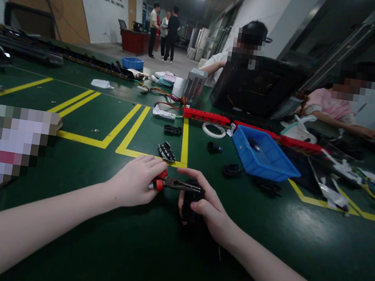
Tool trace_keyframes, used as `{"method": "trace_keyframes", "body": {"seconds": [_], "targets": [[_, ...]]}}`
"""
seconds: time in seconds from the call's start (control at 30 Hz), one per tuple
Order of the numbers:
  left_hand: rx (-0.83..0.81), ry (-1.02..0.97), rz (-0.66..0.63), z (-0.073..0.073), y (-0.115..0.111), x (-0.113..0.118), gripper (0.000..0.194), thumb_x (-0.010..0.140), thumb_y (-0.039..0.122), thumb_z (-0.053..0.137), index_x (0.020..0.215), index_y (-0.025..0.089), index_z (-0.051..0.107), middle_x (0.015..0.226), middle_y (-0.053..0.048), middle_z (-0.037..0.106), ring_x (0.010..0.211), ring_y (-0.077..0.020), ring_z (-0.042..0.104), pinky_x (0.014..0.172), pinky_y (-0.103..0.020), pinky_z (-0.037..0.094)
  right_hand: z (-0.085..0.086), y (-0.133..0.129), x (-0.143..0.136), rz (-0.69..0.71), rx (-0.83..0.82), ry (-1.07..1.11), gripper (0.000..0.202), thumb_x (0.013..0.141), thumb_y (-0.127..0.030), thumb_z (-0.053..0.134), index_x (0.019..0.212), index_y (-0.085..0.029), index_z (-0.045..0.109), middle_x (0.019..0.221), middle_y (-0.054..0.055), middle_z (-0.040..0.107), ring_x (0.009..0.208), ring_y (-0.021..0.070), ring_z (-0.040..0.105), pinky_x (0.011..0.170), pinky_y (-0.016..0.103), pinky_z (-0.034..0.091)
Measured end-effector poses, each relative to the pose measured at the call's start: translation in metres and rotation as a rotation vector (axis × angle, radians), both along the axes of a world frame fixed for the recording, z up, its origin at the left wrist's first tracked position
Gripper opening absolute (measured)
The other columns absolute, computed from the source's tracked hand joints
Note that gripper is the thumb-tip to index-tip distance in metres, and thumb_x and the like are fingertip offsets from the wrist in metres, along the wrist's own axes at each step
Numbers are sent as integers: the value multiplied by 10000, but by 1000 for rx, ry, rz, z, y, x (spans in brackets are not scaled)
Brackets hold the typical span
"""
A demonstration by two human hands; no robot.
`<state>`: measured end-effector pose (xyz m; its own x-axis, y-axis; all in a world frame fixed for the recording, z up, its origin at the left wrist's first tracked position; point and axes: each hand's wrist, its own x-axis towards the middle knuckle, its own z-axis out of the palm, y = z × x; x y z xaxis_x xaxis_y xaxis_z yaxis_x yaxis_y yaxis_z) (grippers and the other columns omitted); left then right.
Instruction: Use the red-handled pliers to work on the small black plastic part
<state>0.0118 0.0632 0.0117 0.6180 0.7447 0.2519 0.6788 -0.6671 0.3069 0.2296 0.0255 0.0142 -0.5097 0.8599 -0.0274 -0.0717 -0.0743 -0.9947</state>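
My left hand (139,181) is closed around the red handles of a pair of long-nose pliers (176,184). The metal jaws point right and reach a small black plastic part (190,206). That part sits in my right hand (214,210), gripped between thumb and fingers above the green table. I cannot tell whether the jaws pinch the part or only touch it. Just beyond the pliers lie a black and silver part (166,151) and another black part (173,130).
A blue bin (266,157) stands right of centre, with black pieces (231,170) beside it. Behind are a white ring (213,130), red strips (207,116), a metal box (194,86) and a large black panel (259,85). Two people sit across the green table (62,244).
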Motion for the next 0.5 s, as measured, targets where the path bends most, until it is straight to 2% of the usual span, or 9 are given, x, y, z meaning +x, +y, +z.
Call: {"method": "trace_keyframes", "body": {"seconds": [0.1, 0.23, 0.5], "targets": [[4, -61, 11, 1, -1, 0, 173, 728, 98, 505, 872, 193, 489, 896, -53, 599, 848, -228, 543, 731, -344, 459, -2, 2, -2, 30, -47, 34, 571, 695, -211, 541, 1260, -258, 475, 755, -18, 605, 572, 147, 558, 488, 258, 458], [5, -90, 18, 1, -2, 0, 159, 722, 106, 498, 854, 195, 489, 861, -52, 587, 815, -219, 535, 698, -327, 448, -3, 4, -6, 3, -91, 36, 434, 655, -183, 557, 1087, -216, 572, 774, -6, 606, 573, 127, 540, 475, 226, 411], [11, -69, 6, -2, 0, 0, 188, 706, 93, 504, 859, 200, 480, 899, -49, 599, 846, -224, 542, 712, -333, 449, -1, 4, -6, -7, 12, -26, 371, 722, -174, 623, 1088, -228, 590, 920, 0, 620, 747, 139, 577, 683, 272, 475]]}}
